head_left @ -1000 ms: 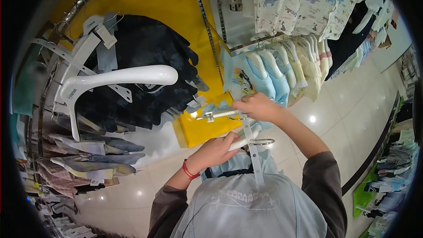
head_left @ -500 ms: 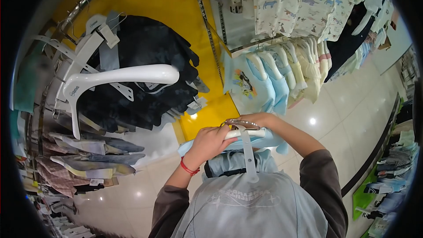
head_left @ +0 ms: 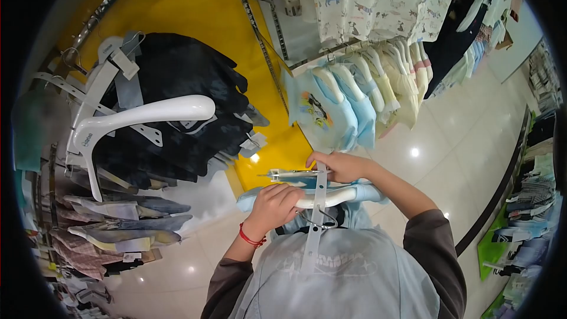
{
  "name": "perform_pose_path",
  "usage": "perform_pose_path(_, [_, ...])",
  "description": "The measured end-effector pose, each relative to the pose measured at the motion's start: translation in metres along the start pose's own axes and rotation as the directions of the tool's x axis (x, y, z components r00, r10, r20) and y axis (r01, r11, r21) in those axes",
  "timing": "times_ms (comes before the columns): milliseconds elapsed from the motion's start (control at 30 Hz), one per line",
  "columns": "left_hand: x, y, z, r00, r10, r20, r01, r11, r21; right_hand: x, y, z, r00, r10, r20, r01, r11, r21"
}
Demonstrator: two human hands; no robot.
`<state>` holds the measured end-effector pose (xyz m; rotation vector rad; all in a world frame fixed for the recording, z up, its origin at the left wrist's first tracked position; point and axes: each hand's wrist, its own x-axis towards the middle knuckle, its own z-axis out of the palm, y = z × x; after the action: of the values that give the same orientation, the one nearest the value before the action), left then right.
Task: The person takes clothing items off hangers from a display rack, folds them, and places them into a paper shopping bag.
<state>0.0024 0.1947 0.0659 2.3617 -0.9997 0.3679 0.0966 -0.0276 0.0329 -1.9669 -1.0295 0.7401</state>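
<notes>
My left hand (head_left: 274, 207) is closed round a white hanger (head_left: 339, 196) that carries a light blue garment (head_left: 369, 192). The hanger's metal hook (head_left: 322, 221) leans toward my chest. Just beyond it, my right hand (head_left: 342, 166) is closed at the end of a pale hanger with metal clips (head_left: 289, 173); the grip itself is partly hidden. A white perforated strip (head_left: 314, 233) runs from beside the right fingers, across the white hanger, down over my grey apron (head_left: 331, 289). More light blue cloth hangs below both hands.
Dark shirts (head_left: 171, 77) hang at left behind a large white hanger (head_left: 147, 111). Ahead, a rail holds light blue tops (head_left: 336, 112) and cream garments, beside a yellow panel (head_left: 266, 124). Folded clothes (head_left: 531, 201) line the right side above a tiled floor (head_left: 455, 142).
My hands have moved apart, the right one farther from my body. The clip hanger now shows separately from the white hanger, whose hook has tipped toward me. The view has shifted slightly.
</notes>
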Motion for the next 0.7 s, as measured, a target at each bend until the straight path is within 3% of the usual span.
perform_pose_path(233, [0.010,0.010,-0.002,0.999,0.030,0.020,-0.030,1.000,-0.006,-0.010,0.007,-0.002,0.994,-0.070,-0.085,0.073,0.997,0.036])
perform_pose_path(467, [0.006,0.012,0.001,0.998,0.025,0.060,-0.024,1.000,-0.019,-0.016,0.016,0.024,0.990,0.046,0.129,-0.053,0.997,0.050])
perform_pose_path(567, [0.006,0.018,0.000,0.998,0.040,0.048,-0.038,0.999,-0.035,-0.018,0.004,0.029,0.982,0.045,0.181,-0.074,0.985,0.156])
perform_pose_path(700, [0.005,0.021,-0.001,0.998,0.033,0.062,-0.030,0.999,-0.040,-0.015,0.017,0.039,0.981,0.014,0.194,-0.046,0.986,0.160])
